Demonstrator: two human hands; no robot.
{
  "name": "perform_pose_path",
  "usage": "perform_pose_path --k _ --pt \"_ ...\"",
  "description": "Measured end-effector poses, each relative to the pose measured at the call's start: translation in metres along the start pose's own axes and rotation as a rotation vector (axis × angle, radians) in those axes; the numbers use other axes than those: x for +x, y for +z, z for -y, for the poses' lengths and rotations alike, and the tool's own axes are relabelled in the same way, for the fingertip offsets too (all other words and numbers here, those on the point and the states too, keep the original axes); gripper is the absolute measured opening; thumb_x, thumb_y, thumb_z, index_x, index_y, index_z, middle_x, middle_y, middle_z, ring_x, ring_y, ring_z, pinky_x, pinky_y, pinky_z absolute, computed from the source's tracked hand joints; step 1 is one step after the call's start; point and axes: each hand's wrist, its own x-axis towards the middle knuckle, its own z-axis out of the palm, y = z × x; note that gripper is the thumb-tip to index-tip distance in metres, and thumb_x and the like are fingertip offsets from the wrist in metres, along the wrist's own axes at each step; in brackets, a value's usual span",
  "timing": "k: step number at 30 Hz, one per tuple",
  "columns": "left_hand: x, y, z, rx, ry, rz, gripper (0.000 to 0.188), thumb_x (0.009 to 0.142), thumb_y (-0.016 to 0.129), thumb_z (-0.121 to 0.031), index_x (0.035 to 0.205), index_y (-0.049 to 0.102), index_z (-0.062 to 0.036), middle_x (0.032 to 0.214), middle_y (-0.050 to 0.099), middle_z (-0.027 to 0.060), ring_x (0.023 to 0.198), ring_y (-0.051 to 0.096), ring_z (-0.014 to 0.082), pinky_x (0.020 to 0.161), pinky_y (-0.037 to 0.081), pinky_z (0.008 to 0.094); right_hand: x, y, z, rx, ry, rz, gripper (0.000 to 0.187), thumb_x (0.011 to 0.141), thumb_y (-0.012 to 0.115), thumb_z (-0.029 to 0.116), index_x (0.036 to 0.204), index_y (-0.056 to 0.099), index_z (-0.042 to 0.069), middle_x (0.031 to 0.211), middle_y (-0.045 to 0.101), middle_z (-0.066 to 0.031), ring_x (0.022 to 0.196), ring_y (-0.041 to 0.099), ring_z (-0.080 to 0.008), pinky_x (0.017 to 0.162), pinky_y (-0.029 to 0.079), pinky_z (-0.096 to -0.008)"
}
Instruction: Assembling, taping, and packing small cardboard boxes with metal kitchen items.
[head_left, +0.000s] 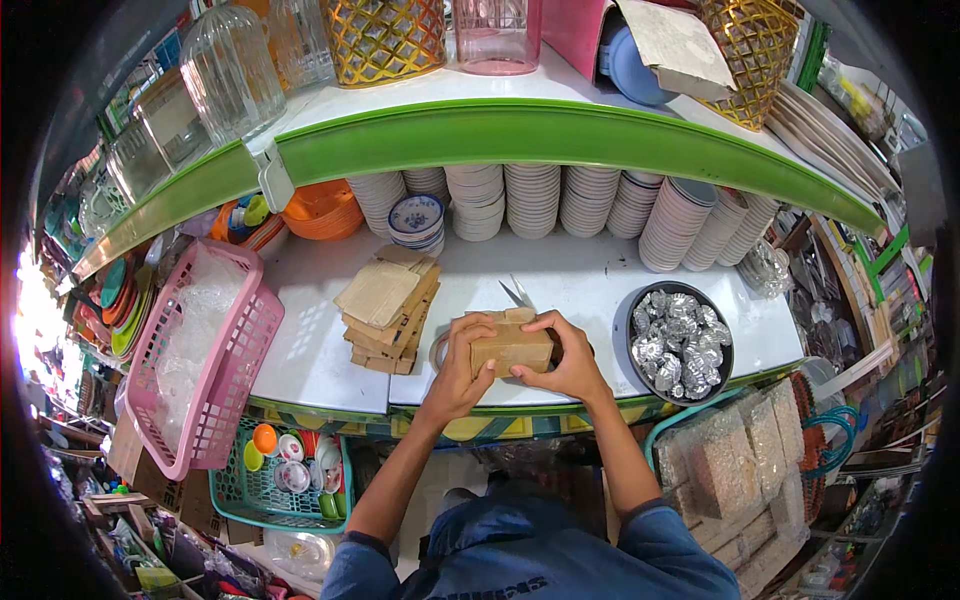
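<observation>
Between my two hands is a small brown cardboard box, held just over the white shelf near its front edge. My left hand grips its left side, thumb on the near face. My right hand closes round the right side, fingers along the top. Just behind the box lies a pair of scissors, blades showing and handles hidden. Left of my hands is an uneven stack of cut cardboard pieces. To the right stands a dark round bowl full of silver fluted metal cups.
Stacked bowls and cups line the shelf's back under a green-edged upper shelf holding glassware. A pink basket stands left. Below are a teal basket of small dishes and, at right, a crate with plastic-wrapped blocks.
</observation>
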Motion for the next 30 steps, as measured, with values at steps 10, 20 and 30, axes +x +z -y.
perform_pose_path --k 10,20,30 --pt "-0.001 0.000 -0.004 0.041 0.014 0.034 0.041 0.086 0.056 -0.009 0.123 0.042 -0.0012 0.127 0.042 0.0205 0.120 0.044 0.0361 0.105 0.033 0.0453 -0.003 0.001 -0.012 0.001 0.059 -0.002 0.040 0.077 0.080 0.027 0.100 0.055 0.005 0.087 0.061 -0.0079 0.076 0.058 -0.0124 0.068 0.048 -0.0269" --pt "-0.004 0.000 -0.001 0.024 0.006 0.044 0.040 0.087 0.056 -0.010 0.123 0.041 -0.0012 0.127 0.041 0.0213 0.122 0.043 0.0372 0.106 0.034 0.0453 -0.004 0.001 -0.008 0.131 0.064 -0.049 0.038 0.079 0.079 0.030 0.095 0.056 0.004 0.081 0.062 -0.0070 0.076 0.058 -0.0133 0.068 0.048 -0.0282" --pt "-0.005 0.000 -0.001 0.031 0.024 0.049 0.039 0.087 0.056 -0.010 0.122 0.042 -0.0020 0.127 0.042 0.0216 0.122 0.044 0.0382 0.105 0.035 0.0460 -0.006 0.001 -0.009 -0.139 -0.022 -0.063 0.042 0.074 0.082 0.032 0.093 0.057 0.004 0.083 0.064 -0.0127 0.074 0.062 -0.0212 0.068 0.049 -0.0312"
